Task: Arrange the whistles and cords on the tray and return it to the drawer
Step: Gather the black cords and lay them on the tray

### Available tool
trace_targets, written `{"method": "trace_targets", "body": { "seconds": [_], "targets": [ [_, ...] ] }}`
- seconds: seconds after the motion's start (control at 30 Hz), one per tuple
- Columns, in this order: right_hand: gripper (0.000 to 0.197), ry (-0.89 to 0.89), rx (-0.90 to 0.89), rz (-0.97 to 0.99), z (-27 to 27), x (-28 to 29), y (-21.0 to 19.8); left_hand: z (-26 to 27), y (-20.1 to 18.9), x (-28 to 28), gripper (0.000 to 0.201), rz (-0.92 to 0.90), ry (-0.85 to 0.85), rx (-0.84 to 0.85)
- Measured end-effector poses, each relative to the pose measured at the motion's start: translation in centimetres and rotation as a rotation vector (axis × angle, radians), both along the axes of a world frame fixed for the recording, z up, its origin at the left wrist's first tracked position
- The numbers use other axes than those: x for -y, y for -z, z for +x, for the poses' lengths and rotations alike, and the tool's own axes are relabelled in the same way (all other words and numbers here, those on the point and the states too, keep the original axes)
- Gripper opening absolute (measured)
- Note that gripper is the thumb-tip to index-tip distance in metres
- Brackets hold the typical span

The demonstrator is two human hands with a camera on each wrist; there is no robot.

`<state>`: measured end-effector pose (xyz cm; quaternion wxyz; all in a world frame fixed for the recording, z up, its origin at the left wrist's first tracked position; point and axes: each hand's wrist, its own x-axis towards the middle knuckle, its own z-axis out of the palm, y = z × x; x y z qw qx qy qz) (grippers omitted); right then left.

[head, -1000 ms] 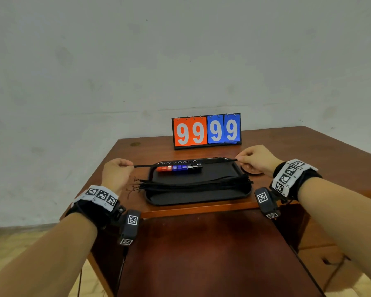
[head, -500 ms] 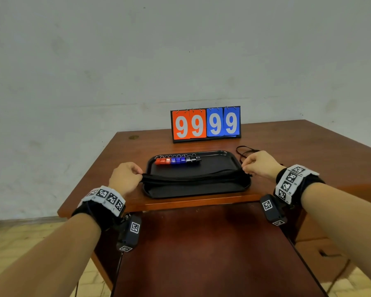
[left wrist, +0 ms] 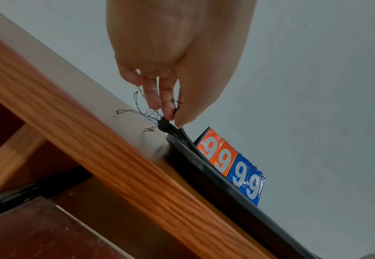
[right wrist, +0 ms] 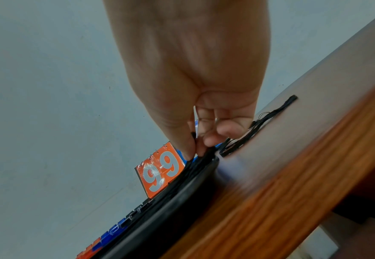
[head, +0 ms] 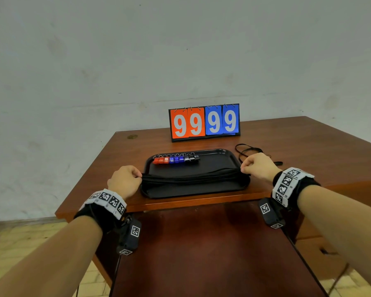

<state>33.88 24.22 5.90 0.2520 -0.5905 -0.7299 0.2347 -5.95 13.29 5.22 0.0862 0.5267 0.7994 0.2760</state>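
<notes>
Both hands pinching cords (head: 191, 179) ends, stretched across tray (head: 193, 190)

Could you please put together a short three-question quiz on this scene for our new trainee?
1. True or false: the whistles lie in a row along the far side of the black tray.
2. What does the left hand hold? A) a whistle B) one end of the cord bundle C) the scoreboard
3. Fill in: one loose cord lies on the table, to the ____ of the tray.

Key:
1. True.
2. B; its fingers pinch that end, while the right hand pinches the other end.
3. Right.
</notes>
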Motion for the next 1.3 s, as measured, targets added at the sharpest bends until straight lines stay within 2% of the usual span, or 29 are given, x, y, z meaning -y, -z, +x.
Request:
{"method": "trace_targets", "body": {
  "seconds": [0.3,0.5,0.7,0.83,1.0,1.3],
  "targets": [
    [0.014,-0.006,0.029,0.018,-0.2,0.1,0.7,0.5,0.1,-0.1,0.010,-0.032,-0.022,-0.086],
    [0.004,0.021,0.035,0.010,-0.2,0.1,1.0,0.5,0.2,-0.1,0.012,-0.042,-0.018,-0.133],
    [0.011,0.042,-0.011,0.034,-0.2,0.2,0.4,1.4,-0.8,0.3,0.009,-0.019,-0.030,-0.179],
    [0.012,0.027,-0.040,0.054,0.0,0.3,-0.2,2.7,-1.9,0.0,0.017,-0.024,-0.003,-0.183],
    [0.008,0.031,-0.058,0.083,1.6,0.2,-1.3,6.3,-3.3,-1.8,0.015,0.026,0.085,-0.158],
    [0.013,0.124,-0.137,0.032,9.0,-1.7,-1.7,18.3,-4.7,-7.2,0.011,0.048,0.317,-0.069]
  ]
}}
